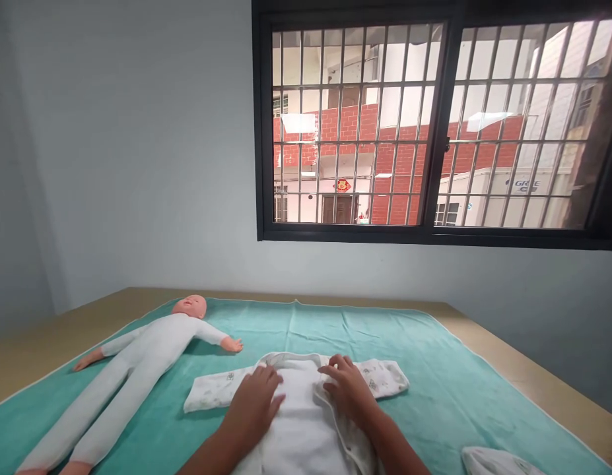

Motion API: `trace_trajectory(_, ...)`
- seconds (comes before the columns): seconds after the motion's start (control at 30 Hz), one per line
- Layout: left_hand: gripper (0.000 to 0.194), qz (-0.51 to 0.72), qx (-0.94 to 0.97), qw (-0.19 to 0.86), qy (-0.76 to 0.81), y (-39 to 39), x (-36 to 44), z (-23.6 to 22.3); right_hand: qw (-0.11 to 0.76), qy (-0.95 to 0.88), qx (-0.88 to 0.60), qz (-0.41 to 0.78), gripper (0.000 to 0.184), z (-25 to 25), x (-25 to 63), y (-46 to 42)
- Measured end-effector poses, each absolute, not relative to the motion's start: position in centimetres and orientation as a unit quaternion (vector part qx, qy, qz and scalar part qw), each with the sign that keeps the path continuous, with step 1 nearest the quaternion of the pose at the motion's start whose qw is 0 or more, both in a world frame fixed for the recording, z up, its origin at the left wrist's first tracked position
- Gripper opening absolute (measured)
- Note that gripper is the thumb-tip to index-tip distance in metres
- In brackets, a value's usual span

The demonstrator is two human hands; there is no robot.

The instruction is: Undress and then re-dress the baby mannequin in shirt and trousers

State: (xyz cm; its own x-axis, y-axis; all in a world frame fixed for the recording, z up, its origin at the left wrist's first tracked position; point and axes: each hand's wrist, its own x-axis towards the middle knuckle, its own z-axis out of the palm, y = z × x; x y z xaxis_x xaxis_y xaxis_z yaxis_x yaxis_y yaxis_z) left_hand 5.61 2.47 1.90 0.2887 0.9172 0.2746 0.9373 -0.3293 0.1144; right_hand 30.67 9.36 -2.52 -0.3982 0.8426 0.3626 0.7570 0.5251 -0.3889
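Note:
A white baby garment with a faint print lies spread on a teal towel, sleeves out to both sides. My left hand rests flat on its chest, fingers stretched forward. My right hand lies on the garment's right front edge, fingers slightly curled over the fabric fold. To the left lies a baby doll in a white bodysuit, on its back with arms spread, head toward the wall.
The towel covers a tan table set against a grey wall. Another white cloth shows at the lower right edge. A barred window is above.

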Motion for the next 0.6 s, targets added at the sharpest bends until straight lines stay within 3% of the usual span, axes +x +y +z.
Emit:
trace_trajectory(0.1,0.031,-0.130,-0.822,-0.017,-0.554,-1.7,4.5,1.0,0.223,-0.871,-0.429,0.085,0.042,-1.9,30.5,9.0)
trace_trajectory(0.2,0.045,-0.077,-0.809,-0.042,-0.581,-4.0,2.6,-0.2,0.205,-0.873,-0.440,0.059,0.026,-1.3,30.1,8.8)
trace_trajectory(0.37,0.023,-0.149,-0.771,-0.055,-0.617,-4.9,0.5,-0.6,0.222,-0.840,-0.495,0.028,0.023,-1.1,29.4,9.0)
trace_trajectory(0.5,0.027,-0.308,-0.664,-0.164,-0.661,-5.5,-0.2,0.1,0.199,-0.808,-0.555,-0.003,0.022,-1.6,29.4,8.9)
trace_trajectory(0.6,0.023,-0.315,-0.625,-0.179,-0.692,-6.3,-1.8,0.1,0.188,-0.825,-0.532,-0.024,0.026,-1.1,29.5,7.9)
